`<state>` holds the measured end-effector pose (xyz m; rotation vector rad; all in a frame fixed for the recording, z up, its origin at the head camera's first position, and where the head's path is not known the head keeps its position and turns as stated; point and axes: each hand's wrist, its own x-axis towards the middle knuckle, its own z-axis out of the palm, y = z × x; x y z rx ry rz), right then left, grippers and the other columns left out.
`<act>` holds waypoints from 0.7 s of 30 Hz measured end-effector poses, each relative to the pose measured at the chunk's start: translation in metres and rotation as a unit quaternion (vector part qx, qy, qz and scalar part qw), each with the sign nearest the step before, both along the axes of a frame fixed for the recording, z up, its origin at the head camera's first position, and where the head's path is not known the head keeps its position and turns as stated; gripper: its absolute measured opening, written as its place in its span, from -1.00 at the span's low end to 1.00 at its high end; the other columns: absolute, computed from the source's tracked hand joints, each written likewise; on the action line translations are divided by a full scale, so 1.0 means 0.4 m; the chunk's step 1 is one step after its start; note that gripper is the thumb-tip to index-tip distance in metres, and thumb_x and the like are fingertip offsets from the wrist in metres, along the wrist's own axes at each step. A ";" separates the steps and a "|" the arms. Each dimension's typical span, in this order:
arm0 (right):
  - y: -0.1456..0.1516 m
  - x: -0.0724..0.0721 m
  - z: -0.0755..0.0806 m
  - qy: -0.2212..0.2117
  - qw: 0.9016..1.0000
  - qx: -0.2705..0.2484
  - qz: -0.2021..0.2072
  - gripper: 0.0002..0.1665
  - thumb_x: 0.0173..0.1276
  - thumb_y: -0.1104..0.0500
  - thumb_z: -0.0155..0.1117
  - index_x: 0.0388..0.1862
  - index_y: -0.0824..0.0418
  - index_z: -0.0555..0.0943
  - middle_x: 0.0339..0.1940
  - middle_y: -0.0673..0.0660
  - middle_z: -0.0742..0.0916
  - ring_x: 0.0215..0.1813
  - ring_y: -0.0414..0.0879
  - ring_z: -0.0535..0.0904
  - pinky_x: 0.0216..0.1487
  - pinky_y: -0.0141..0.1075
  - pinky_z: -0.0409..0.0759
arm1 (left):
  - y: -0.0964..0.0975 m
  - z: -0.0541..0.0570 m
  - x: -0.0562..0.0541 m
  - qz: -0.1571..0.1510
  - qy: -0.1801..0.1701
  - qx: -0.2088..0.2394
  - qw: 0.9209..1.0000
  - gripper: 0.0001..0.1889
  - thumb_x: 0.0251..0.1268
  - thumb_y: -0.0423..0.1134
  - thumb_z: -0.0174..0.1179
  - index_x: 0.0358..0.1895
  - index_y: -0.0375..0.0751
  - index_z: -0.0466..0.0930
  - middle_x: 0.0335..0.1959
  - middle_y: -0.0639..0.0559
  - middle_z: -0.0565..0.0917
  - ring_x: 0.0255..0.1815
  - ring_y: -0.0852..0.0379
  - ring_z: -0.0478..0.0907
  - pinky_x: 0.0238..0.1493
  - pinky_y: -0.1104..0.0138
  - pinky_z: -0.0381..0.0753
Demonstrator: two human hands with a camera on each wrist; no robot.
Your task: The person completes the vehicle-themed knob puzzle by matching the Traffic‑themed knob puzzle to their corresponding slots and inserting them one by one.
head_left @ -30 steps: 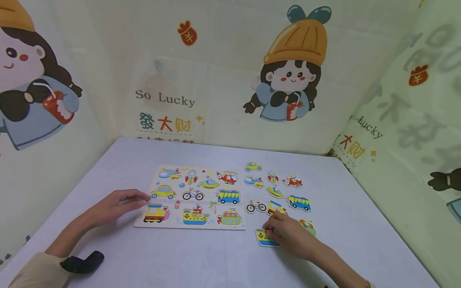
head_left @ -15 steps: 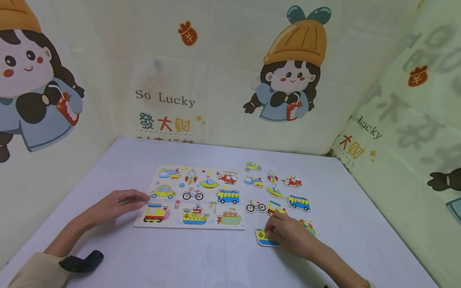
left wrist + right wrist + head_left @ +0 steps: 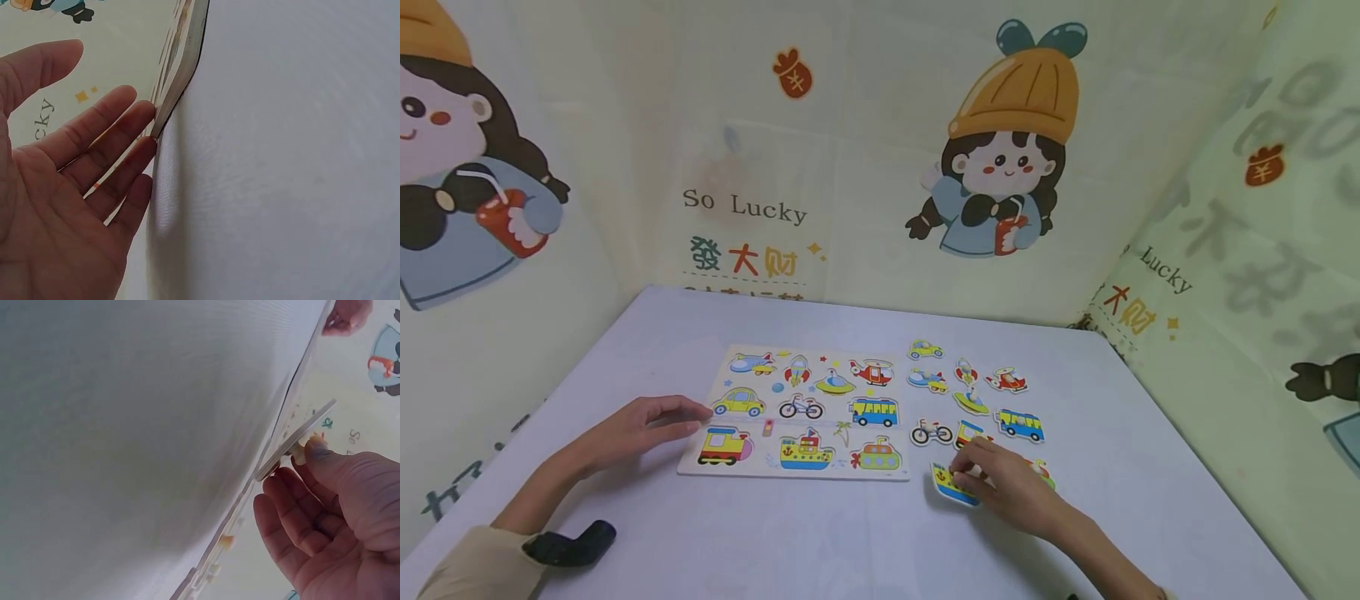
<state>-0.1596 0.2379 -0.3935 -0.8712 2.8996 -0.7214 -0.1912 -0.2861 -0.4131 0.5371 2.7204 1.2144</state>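
Note:
My right hand point(image 3: 1015, 487) pinches a ship puzzle piece point(image 3: 952, 485) by its small knob. The piece is tilted, its left side raised off the table, and my fingers cover part of it. In the right wrist view the piece point(image 3: 300, 439) shows edge-on, its knob point(image 3: 299, 453) between thumb and fingers. My left hand point(image 3: 632, 433) rests at the left edge of the wooden puzzle board point(image 3: 760, 470). Its fingers are extended, fingertips at the board's side in the left wrist view. The board bears printed vehicle pictures, including a ship point(image 3: 807, 451) in the bottom row.
Right of the board lie several loose pieces: a car point(image 3: 926, 349), plane point(image 3: 928, 381), rocket point(image 3: 966, 372), helicopter point(image 3: 1007, 380), flying saucer point(image 3: 971, 402), bicycle point(image 3: 931, 432) and bus point(image 3: 1020, 425). The train point(image 3: 970, 433) and submarine point(image 3: 1045, 472) are partly hidden by my right hand.
The ship piece lay flat on the table under my right hand; now it is lifted and tilted in the fingers. My left hand has stayed at the board's edge.

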 end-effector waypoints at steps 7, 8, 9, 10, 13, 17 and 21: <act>-0.010 -0.005 0.000 -0.013 0.997 -0.059 0.038 -0.91 0.44 0.17 0.37 -0.16 0.01 0.62 -0.19 -0.19 0.67 -0.15 -0.33 0.59 -0.13 -0.40 0.70 | 0.001 0.002 0.002 0.009 -0.007 -0.006 1.000 -0.65 0.49 -0.06 0.21 0.17 -0.16 0.66 0.21 -0.14 0.66 0.30 -0.23 0.50 0.20 0.06 0.60; -0.013 -0.005 0.001 -0.020 0.997 -0.063 0.039 -0.91 0.44 0.17 0.37 -0.16 0.01 0.62 -0.18 -0.19 0.67 -0.15 -0.33 0.59 -0.13 -0.40 0.69 | 0.001 0.002 0.002 0.008 -0.007 -0.005 1.000 -0.65 0.48 -0.06 0.21 0.18 -0.17 0.66 0.21 -0.14 0.66 0.30 -0.23 0.50 0.21 0.03 0.60; -0.016 -0.004 0.003 -0.027 0.997 -0.067 0.040 -0.91 0.45 0.17 0.36 -0.15 0.01 0.62 -0.18 -0.20 0.67 -0.14 -0.33 0.59 -0.12 -0.39 0.69 | 0.002 0.002 0.002 0.008 -0.008 -0.005 1.000 -0.64 0.48 -0.06 0.21 0.18 -0.17 0.66 0.22 -0.15 0.66 0.30 -0.24 0.50 0.22 -0.02 0.59; -0.018 -0.004 0.003 -0.034 0.996 -0.070 0.040 -0.91 0.45 0.16 0.36 -0.14 0.00 0.62 -0.17 -0.20 0.66 -0.14 -0.32 0.59 -0.12 -0.39 0.69 | 0.002 0.001 0.003 0.007 -0.008 -0.005 1.000 -0.64 0.48 -0.07 0.21 0.18 -0.17 0.66 0.22 -0.15 0.65 0.31 -0.25 0.49 0.23 -0.06 0.57; -0.025 -0.001 0.006 -0.048 0.995 -0.079 0.042 -0.90 0.45 0.17 0.35 -0.13 0.00 0.62 -0.15 -0.19 0.67 -0.11 -0.29 0.59 -0.10 -0.38 0.69 | 0.003 0.001 0.003 0.005 -0.008 -0.005 1.000 -0.65 0.47 -0.07 0.22 0.17 -0.16 0.66 0.22 -0.14 0.66 0.30 -0.24 0.50 0.23 -0.10 0.55; -0.033 0.002 0.008 -0.058 0.994 -0.085 0.042 -0.90 0.46 0.15 0.35 -0.13 -0.03 0.62 -0.14 -0.19 0.67 -0.08 -0.27 0.58 -0.08 -0.38 0.70 | 0.001 -0.001 0.002 -0.002 -0.005 -0.002 1.000 -0.65 0.47 -0.09 0.22 0.17 -0.18 0.66 0.22 -0.16 0.66 0.29 -0.25 0.50 0.23 -0.14 0.57; -0.042 0.007 0.009 -0.062 0.992 -0.094 0.050 -0.93 0.48 0.12 0.33 -0.12 -0.01 0.62 -0.14 -0.17 0.67 -0.07 -0.26 0.58 -0.07 -0.37 0.70 | -0.001 -0.001 -0.001 -0.001 -0.009 -0.003 1.000 -0.65 0.47 -0.08 0.22 0.17 -0.17 0.67 0.22 -0.14 0.66 0.30 -0.24 0.49 0.24 -0.15 0.57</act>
